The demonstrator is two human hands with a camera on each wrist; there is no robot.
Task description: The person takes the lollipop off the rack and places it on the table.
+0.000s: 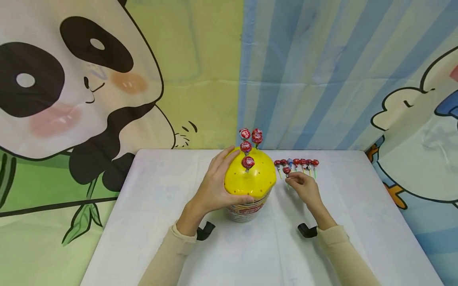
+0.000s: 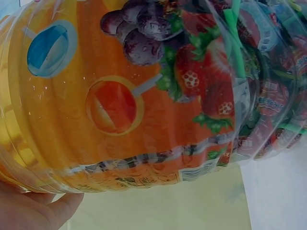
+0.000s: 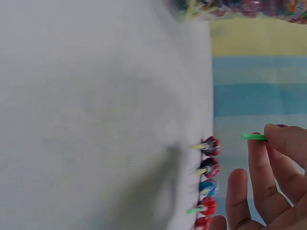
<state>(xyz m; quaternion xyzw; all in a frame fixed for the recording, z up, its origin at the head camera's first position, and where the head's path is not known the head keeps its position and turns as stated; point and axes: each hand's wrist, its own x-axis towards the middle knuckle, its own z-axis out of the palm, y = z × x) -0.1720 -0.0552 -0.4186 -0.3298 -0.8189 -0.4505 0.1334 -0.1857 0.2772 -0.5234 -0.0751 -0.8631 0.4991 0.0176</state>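
Note:
A clear plastic candy jar (image 1: 243, 216) with a yellow dome lid (image 1: 262, 171) stands on the table, small holes dotted over the lid. Several red-wrapped lollipops (image 1: 248, 162) stick up from the lid. My left hand (image 1: 212, 186) grips the lid's left side, thumb across its front and fingers around the back. In the left wrist view the jar's orange fruit label (image 2: 115, 158) fills most of the picture. Right of the jar, my right hand (image 1: 305, 190) pinches a red lollipop (image 1: 286, 170) by its stick, head up. Its green stick end (image 3: 253, 137) shows in the right wrist view.
A row of lollipops (image 1: 296, 162), mostly red with one blue, lies along the back of the white table (image 1: 136, 222), right of the jar. Behind the table hangs a printed cloth (image 1: 200, 79) with a panda. Black wrist mounts (image 1: 307, 230) jut from both sleeves.

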